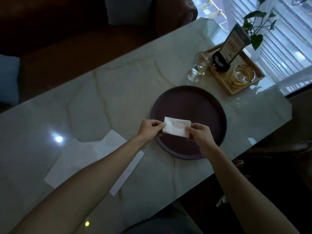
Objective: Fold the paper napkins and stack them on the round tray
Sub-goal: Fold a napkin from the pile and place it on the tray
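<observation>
A small folded white paper napkin (175, 127) hangs over the near part of the dark round tray (189, 102). My left hand (149, 130) pinches its left edge and my right hand (200, 134) pinches its right edge. Whether the napkin touches the tray I cannot tell. Nothing else lies on the tray. To the left of the tray, unfolded white napkins (87, 159) lie flat on the marble table (118, 85), partly under my left forearm.
A wooden tray (253, 83) at the far right holds a glass ashtray (242, 76) and a dark menu stand (229, 48). A glass bottle (199, 65) stands beside it. A plant (256, 24) leans over the far corner. A brown sofa (67, 39) runs along the table's far side.
</observation>
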The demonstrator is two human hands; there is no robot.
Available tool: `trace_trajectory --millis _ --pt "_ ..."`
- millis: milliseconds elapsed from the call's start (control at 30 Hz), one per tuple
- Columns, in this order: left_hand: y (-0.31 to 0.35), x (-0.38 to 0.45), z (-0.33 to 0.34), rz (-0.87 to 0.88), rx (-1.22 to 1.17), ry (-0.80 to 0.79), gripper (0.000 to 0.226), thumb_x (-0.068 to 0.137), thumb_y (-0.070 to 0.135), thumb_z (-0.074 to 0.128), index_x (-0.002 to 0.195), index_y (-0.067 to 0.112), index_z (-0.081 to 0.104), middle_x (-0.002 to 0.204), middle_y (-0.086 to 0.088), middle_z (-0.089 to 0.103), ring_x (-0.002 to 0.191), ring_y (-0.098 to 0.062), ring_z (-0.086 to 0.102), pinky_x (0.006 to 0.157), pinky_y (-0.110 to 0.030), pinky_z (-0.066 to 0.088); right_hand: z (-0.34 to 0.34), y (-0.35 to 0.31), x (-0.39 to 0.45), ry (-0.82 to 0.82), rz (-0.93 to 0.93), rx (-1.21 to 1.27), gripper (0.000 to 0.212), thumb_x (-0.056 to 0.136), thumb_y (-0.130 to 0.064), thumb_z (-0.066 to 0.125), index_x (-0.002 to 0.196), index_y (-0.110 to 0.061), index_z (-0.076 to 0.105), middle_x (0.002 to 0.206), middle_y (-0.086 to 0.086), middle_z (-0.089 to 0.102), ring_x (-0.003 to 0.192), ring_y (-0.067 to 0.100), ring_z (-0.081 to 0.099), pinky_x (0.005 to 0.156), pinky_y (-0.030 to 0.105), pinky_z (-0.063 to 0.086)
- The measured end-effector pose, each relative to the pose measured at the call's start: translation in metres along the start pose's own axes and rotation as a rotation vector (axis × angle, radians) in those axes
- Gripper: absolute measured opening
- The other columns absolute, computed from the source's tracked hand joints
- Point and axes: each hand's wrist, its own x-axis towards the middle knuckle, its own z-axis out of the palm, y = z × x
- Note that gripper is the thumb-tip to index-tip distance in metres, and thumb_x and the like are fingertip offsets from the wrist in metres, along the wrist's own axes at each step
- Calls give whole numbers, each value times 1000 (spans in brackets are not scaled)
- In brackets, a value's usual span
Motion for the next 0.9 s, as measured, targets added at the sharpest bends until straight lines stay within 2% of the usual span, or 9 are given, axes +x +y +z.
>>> trace_trajectory --millis 67,300,467,567,667,767,900 --pt "0 15 19 -11 36 -24 12 93 13 71 98 2 71 82 -7 67 70 -11 63 56 -18 57 -10 4 13 40 28 -2 15 89 -2 62 82 -8 74 79 9 68 74 20 63 71 38 55" --pt "-9 52 62 5 183 29 6 92 16 72 91 10 73 88 -4 71 77 -12 67 64 -23 60 -36 21 49 123 111 -60 15 81 -2 63 87 -10 74 85 10 73 74 22 68 71 41 58" --pt "-19 66 69 20 327 79 8 90 19 72 82 19 72 80 -2 72 70 -15 67 74 -40 63 -35 30 66 175 98 -156 21 81 -13 67 102 -15 68 94 1 72 89 22 71 80 43 61" --pt "-24 68 69 22 421 129 10 87 22 75 79 25 69 76 1 71 74 -17 68 71 -32 58 -31 31 67 186 70 -267 26 88 -20 68 112 -15 62 100 -5 66 92 14 64 84 35 55" --pt "-26 70 68 33 509 152 14 82 24 81 88 19 70 74 3 69 76 -15 68 71 -27 52 -28 34 65 195 7 -417 25 90 -25 67 111 -15 57 97 -4 63 88 15 62 75 31 48" --pt "-26 68 71 57 625 141 22 78 24 83 91 18 67 68 11 63 74 -13 64 74 -29 51 -26 38 63 202 -57 -605 22 92 -28 65 102 -16 49 98 -1 60 83 19 59 70 35 44" --pt "-27 65 76 74 696 156 24 78 23 83 92 20 63 73 9 66 80 -17 68 74 -30 51 -27 35 58 246 -67 -677 24 93 -27 64 100 -13 45 102 5 58 86 27 59 72 39 44"
